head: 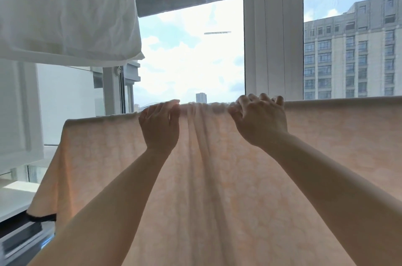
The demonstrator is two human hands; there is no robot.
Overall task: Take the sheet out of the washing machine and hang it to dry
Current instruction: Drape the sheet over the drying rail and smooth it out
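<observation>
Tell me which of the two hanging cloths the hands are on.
The peach patterned sheet draped across the middle; both the left hand and right hand are at its top edge. The white cloth hangs untouched at upper left.

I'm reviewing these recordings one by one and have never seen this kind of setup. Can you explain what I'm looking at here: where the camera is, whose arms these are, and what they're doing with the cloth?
There is no robot here. The single picture comes from a wide-angle camera worn on a person's head, so the two bare arms reaching forward are that person's own hands.

Both hands are on the top fold of a peach-coloured sheet, which is draped over something hidden beneath it, probably a rail. The left hand lies on the fold with its fingers over the top. The right hand has curled fingers hooked over the edge, gripping bunched fabric. The cloth between them is gathered into pleats.

Behind is a window with sky and a tall building. A white cloth hangs at upper left.
</observation>
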